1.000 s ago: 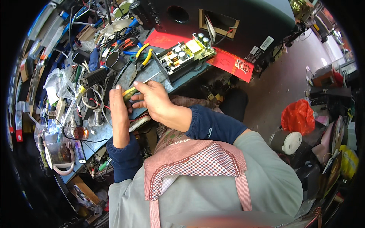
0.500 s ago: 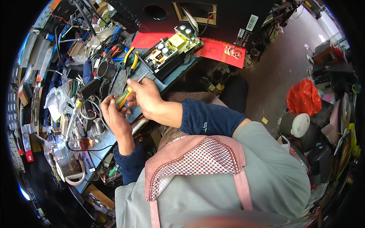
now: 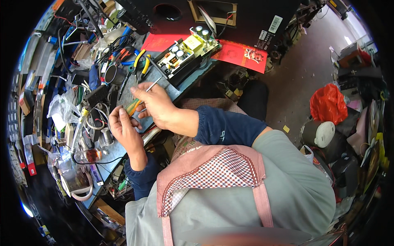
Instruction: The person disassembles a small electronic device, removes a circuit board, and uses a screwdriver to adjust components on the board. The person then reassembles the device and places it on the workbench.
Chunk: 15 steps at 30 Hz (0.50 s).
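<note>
A screwdriver with a yellow-green and orange handle [image 3: 133,105] is held between my two hands, its metal shaft pointing up to the right. My left hand [image 3: 125,127] has its fingers curled at the end of the handle. My right hand [image 3: 158,106] is closed loosely around the upper handle, thumb lying across it near the shaft. Just beyond the shaft's tip, an exposed circuit board [image 3: 184,51] sits in a black housing [image 3: 180,78]. Yellow-handled pliers [image 3: 145,65] lie to its left on the blue-grey bench mat [image 3: 111,153].
A large black case [image 3: 254,16] stands at the back, with red cards [image 3: 238,55] beside the board. Tangled tools, cables and a plastic bag [image 3: 61,108] crowd the bench's left. On the right floor are a red bag [image 3: 328,102], a white-lidded bucket [image 3: 320,133] and piled equipment.
My left hand's fingers have curled in around the handle's end since a second ago. My right thumb has shifted left along the screwdriver in the last half second. The view has shifted slightly.
</note>
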Tool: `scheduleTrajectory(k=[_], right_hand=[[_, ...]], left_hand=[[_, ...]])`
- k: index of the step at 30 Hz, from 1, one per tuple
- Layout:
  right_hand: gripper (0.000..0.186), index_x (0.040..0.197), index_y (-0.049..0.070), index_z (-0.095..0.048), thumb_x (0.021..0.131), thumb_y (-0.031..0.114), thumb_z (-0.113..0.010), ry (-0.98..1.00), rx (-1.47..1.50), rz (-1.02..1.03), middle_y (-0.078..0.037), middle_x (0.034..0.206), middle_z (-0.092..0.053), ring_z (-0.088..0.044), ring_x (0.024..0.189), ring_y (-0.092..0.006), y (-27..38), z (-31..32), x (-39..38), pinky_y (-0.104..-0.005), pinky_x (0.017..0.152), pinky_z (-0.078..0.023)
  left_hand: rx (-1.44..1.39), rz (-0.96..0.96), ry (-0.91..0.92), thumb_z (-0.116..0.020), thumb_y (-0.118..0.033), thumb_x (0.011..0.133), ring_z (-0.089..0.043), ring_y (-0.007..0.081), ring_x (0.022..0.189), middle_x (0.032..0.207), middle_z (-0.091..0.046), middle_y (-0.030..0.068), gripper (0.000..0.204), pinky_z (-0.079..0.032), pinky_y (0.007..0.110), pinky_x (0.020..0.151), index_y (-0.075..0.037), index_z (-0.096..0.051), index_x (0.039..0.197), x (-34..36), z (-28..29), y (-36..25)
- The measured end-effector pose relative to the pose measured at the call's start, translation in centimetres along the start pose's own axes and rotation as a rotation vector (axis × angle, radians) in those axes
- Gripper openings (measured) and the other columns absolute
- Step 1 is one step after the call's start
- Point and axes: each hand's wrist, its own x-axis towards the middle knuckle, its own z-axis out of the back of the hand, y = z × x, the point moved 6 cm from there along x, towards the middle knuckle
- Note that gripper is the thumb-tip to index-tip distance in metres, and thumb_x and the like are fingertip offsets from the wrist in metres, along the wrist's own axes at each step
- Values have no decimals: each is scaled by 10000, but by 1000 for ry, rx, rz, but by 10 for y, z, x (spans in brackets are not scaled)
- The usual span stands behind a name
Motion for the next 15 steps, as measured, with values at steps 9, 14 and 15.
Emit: scheduleTrajectory(k=[9, 14, 15], right_hand=[[439, 1331, 31, -492, 1000, 110, -770, -48, -89, 17, -95, 1047, -689, -647, 685, -143, -7, -1, -5, -295, 566, -567], [440, 1407, 57, -465, 1014, 10, -657, 117, 49, 8, -162, 1199, -726, -707, 778, -206, 7, 2, -9, -331, 653, -593], [427, 1395, 61, -471, 1019, 24, -670, 72, 21, 5, -158, 1185, -734, -711, 785, -201, 5, 6, -8, -329, 658, -593]], left_hand=[[51, -22, -14, -560, -256, 1153, -568, 70, 608, 975, -651, 56, 296, -469, 231, 519, 0, -624, 1286, -3, -3, -9], [67, 272, 50, -538, -392, 1161, -511, 45, 563, 856, -648, 23, 392, -390, 211, 463, -24, -671, 1180, 8, -5, -6], [20, 207, 16, -530, -422, 1159, -517, 52, 571, 864, -654, 22, 427, -398, 216, 472, -21, -677, 1166, 9, -6, -7]])
